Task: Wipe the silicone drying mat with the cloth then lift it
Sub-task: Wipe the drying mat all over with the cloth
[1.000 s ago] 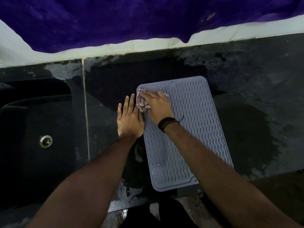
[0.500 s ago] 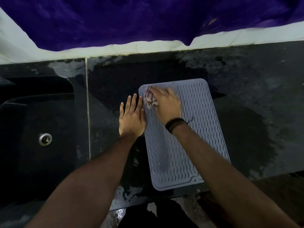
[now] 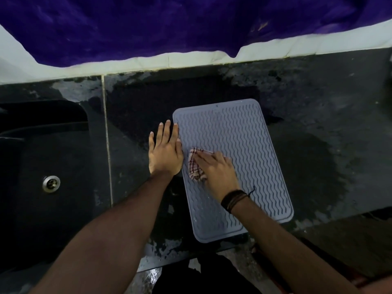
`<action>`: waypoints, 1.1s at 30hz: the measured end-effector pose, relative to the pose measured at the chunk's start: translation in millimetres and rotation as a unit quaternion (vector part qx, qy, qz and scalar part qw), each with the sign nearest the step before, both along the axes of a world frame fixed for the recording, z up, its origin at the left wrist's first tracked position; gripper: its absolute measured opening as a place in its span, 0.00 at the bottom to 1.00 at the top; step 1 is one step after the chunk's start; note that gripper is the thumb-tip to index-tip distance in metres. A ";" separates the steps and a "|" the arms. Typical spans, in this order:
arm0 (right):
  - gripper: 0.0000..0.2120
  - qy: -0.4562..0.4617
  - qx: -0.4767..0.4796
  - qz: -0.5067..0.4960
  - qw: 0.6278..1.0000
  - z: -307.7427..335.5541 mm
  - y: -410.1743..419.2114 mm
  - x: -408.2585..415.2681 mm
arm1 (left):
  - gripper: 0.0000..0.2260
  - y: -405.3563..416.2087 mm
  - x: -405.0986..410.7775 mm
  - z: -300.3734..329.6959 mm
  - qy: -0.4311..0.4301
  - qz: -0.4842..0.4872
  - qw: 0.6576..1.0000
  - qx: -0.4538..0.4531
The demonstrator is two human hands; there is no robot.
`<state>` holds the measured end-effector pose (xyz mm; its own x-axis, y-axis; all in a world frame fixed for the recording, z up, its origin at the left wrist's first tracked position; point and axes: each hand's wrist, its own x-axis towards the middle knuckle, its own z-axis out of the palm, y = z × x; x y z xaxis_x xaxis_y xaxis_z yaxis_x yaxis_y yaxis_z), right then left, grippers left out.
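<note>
Checked cloth (image 3: pixel 196 166) slid nearer under right hand (image 3: pixel 216 169), fingers seemingly flat, wavy-ribbed mat (image 3: pixel 244 145), left hand (image 3: pixel 164 154) splayed.

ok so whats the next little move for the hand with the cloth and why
Probably keep sweeping the cloth toward the near end of the mat. The right hand presses it flat at the mat's left middle, the near half looks unwiped with small droplets, and the left hand lies flat at the left edge, so lifting seems premature.
</note>
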<state>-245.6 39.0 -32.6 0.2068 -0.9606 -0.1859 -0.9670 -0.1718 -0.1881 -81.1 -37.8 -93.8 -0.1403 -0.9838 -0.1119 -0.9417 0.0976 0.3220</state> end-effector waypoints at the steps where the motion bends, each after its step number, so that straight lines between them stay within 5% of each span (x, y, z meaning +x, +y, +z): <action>1: 0.35 -0.009 -0.014 -0.010 1.000 2.6 -0.9 0.7 | 0.25 0.3 0.7 0.3 0.000 -0.003 1.000 0.002; 4: 0.32 -0.047 -0.067 -0.060 0.995 8.7 -24.9 12.2 | 0.26 -0.1 2.6 0.0 0.000 -0.016 1.000 0.006; 8: 0.32 -0.064 -0.002 -0.046 0.997 -1.2 -44.4 28.9 | 0.34 -0.6 5.3 -3.1 -0.017 -0.031 0.999 0.006; 19: 0.37 -0.006 0.051 0.003 0.999 9.7 72.8 3.2 | 0.24 -2.1 1.4 -7.7 0.023 0.002 1.000 -0.018; 25: 0.33 -0.042 -0.018 -0.068 0.997 14.6 39.1 22.1 | 0.25 -2.0 1.6 -6.7 0.016 -0.002 1.000 -0.007; 33: 0.32 -0.017 0.004 -0.005 1.000 -5.8 66.1 22.1 | 0.25 -1.0 0.1 -7.1 0.004 0.000 1.000 -0.006</action>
